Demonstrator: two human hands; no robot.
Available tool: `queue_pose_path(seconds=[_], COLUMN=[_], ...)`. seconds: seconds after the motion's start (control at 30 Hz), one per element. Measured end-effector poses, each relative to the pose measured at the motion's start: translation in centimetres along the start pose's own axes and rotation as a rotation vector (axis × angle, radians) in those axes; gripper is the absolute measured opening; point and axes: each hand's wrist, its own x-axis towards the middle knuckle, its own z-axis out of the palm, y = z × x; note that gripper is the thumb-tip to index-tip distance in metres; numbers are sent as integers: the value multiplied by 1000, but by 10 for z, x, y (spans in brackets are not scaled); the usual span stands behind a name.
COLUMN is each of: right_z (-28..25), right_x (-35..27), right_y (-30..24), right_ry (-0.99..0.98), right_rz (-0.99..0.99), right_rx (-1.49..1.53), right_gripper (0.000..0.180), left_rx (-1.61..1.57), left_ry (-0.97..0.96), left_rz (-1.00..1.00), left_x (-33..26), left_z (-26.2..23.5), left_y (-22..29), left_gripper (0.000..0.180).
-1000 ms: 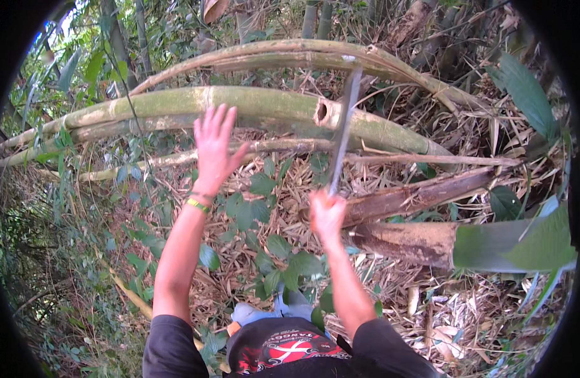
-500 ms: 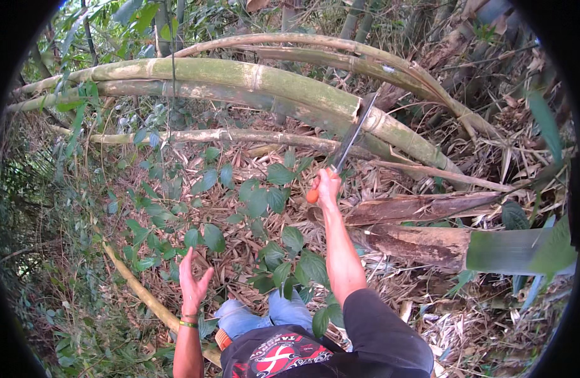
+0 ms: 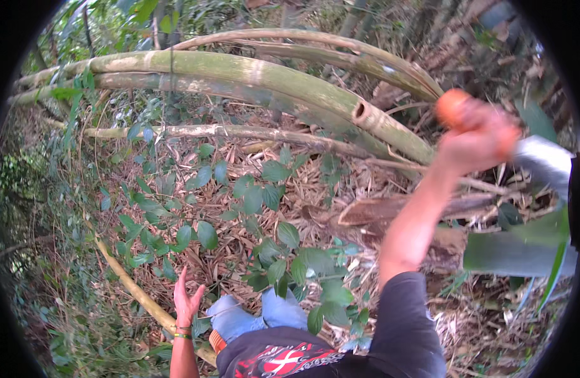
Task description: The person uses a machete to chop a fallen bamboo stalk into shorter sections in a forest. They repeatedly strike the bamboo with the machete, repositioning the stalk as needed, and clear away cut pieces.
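My right hand is closed round the orange handle of a machete, raised at the right and smeared by motion. The broad metal blade points right, its far part cut off by the view's edge. Left of that hand, a thick green bamboo pole arches in from the left. Just beyond its end lies a cut bamboo stub, whose hollow round end faces left. Low at the left, my left hand is open and holds nothing, fingers apart, near leafy green stems.
A thinner split bamboo bends over behind. A yellowish stem curves past my left forearm. At the right lie a brown husk and a thick green bamboo piece. Dry leaf litter covers the ground.
My right hand has swung the machete away from the bamboo, up and to the right. The stub's hollow end now shows where the blade was. My left hand has dropped slightly.
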Motion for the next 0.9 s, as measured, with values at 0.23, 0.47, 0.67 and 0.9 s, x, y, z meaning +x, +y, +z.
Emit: queue_pose_path(seconds=[0.23, 0.47, 0.67, 0.9], right_z=[-59, -8, -5, -78], right_x=[-345, -31, -21, -379], right_y=[92, 9, 15, 69], right_ry=[-81, -37, -57, 149], right_rz=[1170, 486, -62, 1497], right_rx=[-802, -538, -479, -404], right_gripper=[20, 25, 25, 16], left_rx=[-144, -202, -140, -268], left_ry=[-76, -93, -73, -104], left_rz=[-40, -12, -45, -59], left_x=[-7, 34, 18, 0], left_z=[19, -5, 1, 22], left_y=[15, 45, 9, 20], left_gripper=[88, 85, 84, 82])
